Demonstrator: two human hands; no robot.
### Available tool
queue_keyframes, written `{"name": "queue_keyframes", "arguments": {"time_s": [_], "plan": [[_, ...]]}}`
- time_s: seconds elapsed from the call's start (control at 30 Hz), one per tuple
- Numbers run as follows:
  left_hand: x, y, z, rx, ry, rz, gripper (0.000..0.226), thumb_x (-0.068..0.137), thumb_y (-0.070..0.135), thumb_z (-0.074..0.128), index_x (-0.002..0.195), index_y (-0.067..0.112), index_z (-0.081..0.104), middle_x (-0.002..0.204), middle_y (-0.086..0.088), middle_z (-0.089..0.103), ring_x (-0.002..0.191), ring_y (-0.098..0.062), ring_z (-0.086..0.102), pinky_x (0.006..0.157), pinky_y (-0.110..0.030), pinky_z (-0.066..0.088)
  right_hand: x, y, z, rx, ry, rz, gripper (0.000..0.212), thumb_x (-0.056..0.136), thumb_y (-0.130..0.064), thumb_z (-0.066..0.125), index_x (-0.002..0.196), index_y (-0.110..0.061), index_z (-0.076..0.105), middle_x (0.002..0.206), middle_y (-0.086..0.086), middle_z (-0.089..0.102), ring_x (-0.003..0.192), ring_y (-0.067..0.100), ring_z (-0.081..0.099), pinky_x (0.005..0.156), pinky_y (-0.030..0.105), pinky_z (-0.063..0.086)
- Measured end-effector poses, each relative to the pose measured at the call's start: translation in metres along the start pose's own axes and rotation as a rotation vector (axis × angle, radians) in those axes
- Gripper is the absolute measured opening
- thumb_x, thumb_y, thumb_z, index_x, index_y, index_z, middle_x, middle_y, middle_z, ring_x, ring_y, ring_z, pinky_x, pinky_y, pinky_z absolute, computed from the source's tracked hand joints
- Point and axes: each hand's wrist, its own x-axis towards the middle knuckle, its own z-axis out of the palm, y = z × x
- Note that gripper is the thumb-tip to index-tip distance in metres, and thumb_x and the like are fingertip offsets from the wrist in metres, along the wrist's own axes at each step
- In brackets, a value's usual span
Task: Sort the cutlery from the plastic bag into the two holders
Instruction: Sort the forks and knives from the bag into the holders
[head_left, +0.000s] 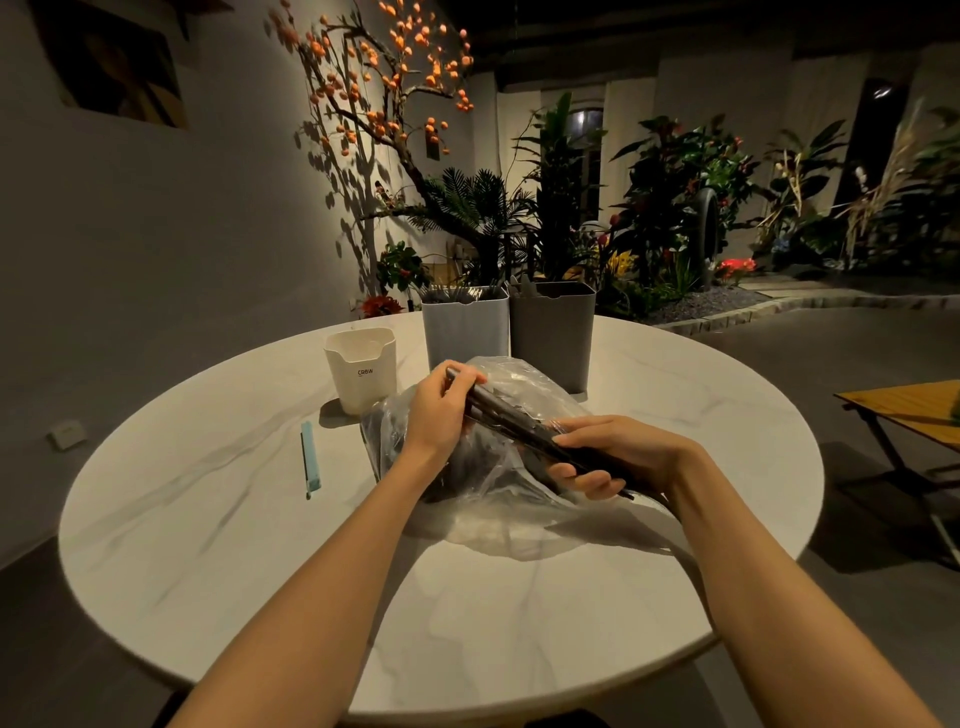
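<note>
Stiff, light cutlery (524, 426) is grasped at both ends by left hand (441, 410) and right hand (618, 457), above bag (498, 483); midshaft holds best.

Round table (675, 395); bag (498, 499), three holders (465, 332), blue stick (310, 460).

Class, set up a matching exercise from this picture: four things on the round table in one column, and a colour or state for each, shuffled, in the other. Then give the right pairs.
Things
1. plastic bag
2. cream holder
3. light grey holder
4. bundle of dark cutlery

Colour or state
A. held at both ends by the left hand and right hand
B. clear and crumpled, lying under the hands
C. printed lettering on its front, left of the two grey holders
D. dark utensil tips showing above its rim

Pairs: 1-B, 2-C, 3-D, 4-A
</note>
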Motion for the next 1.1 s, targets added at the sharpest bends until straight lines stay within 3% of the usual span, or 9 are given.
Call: {"name": "queue_keyframes", "arguments": {"time_s": [0.1, 0.27, 0.33, 0.43, 0.63, 0.77, 0.97, 1.1], "plan": [[-0.001, 0.011, 0.001, -0.094, 0.036, 0.010, 0.031, 0.102, 0.022, 0.041, 0.076, 0.016, 0.058, 0.076, -0.005, 0.056, 0.070, -0.014, 0.057, 0.057, -0.024, 0.051, -0.001, -0.002, 0.004, 0.035, -0.041, -0.025, 0.027, 0.102, -0.015, 0.034, 0.120, -0.013, 0.053, 0.075, 0.008, 0.045, 0.050, 0.007, 0.038, 0.040, 0.014, 0.030], [-0.003, 0.012, 0.000, -0.025, 0.082, -0.015, 0.039, 0.105, 0.025, 0.033, 0.076, 0.016, 0.057, 0.078, -0.004, 0.053, 0.075, -0.011, 0.055, 0.065, -0.024, 0.054, 0.001, -0.002, 0.008, -0.048, 0.045, -0.057, 0.027, 0.102, -0.023, 0.033, 0.121, -0.012, 0.049, 0.075, 0.008, 0.047, 0.049, 0.006, 0.039, 0.039, 0.013, 0.034], [-0.001, 0.011, -0.003, -0.062, 0.034, -0.085, 0.035, 0.104, 0.021, 0.035, 0.078, 0.015, 0.057, 0.081, -0.005, 0.052, 0.075, -0.011, 0.053, 0.052, -0.017, 0.050, 0.002, -0.001, 0.005, -0.069, 0.050, -0.064, 0.028, 0.103, -0.024, 0.034, 0.123, -0.011, 0.047, 0.076, 0.008, 0.048, 0.049, 0.007, 0.040, 0.040, 0.013, 0.035], [0.001, 0.011, -0.010, -0.246, -0.077, -0.199, 0.031, 0.101, 0.020, 0.038, 0.084, 0.010, 0.063, 0.082, -0.009, 0.056, 0.069, -0.015, 0.054, 0.044, -0.017, 0.043, 0.003, 0.000, 0.000, -0.079, 0.072, -0.073, 0.029, 0.103, -0.024, 0.034, 0.127, -0.010, 0.044, 0.078, 0.008, 0.049, 0.050, 0.007, 0.041, 0.041, 0.014, 0.036], [0.002, 0.012, -0.016, -0.362, -0.168, -0.224, 0.032, 0.102, 0.019, 0.038, 0.089, 0.008, 0.065, 0.089, -0.014, 0.058, 0.074, -0.017, 0.057, 0.052, -0.020, 0.049, 0.002, -0.001, -0.001, -0.088, 0.094, -0.077, 0.030, 0.102, -0.025, 0.036, 0.127, -0.012, 0.045, 0.077, 0.008, 0.048, 0.051, 0.007, 0.040, 0.042, 0.014, 0.034], [0.003, 0.008, -0.019, -0.358, -0.283, -0.275, 0.030, 0.102, 0.019, 0.036, 0.087, 0.006, 0.059, 0.087, -0.017, 0.053, 0.063, -0.016, 0.054, 0.048, -0.021, 0.047, 0.000, -0.001, 0.002, -0.076, 0.080, -0.055, 0.027, 0.100, -0.028, 0.039, 0.120, -0.013, 0.049, 0.076, 0.006, 0.044, 0.052, 0.007, 0.036, 0.043, 0.014, 0.028], [0.004, 0.010, -0.020, 0.002, -0.350, -0.195, 0.032, 0.102, 0.013, 0.025, 0.087, 0.009, 0.053, 0.069, -0.011, 0.054, 0.047, -0.011, 0.048, 0.039, -0.017, 0.035, 0.000, -0.003, 0.009, -0.113, 0.109, 0.006, 0.031, 0.098, -0.033, 0.037, 0.116, -0.011, 0.049, 0.069, 0.003, 0.041, 0.047, 0.005, 0.030, 0.040, 0.011, 0.028], [0.003, 0.011, -0.017, 0.092, -0.318, -0.132, 0.036, 0.103, 0.017, 0.029, 0.077, 0.012, 0.053, 0.062, -0.004, 0.047, 0.045, -0.005, 0.044, 0.040, -0.014, 0.031, -0.001, -0.005, 0.015, -0.171, 0.094, -0.006, 0.030, 0.094, -0.036, 0.038, 0.098, -0.022, 0.064, 0.067, 0.002, 0.038, 0.047, 0.004, 0.029, 0.041, 0.011, 0.027]]}}
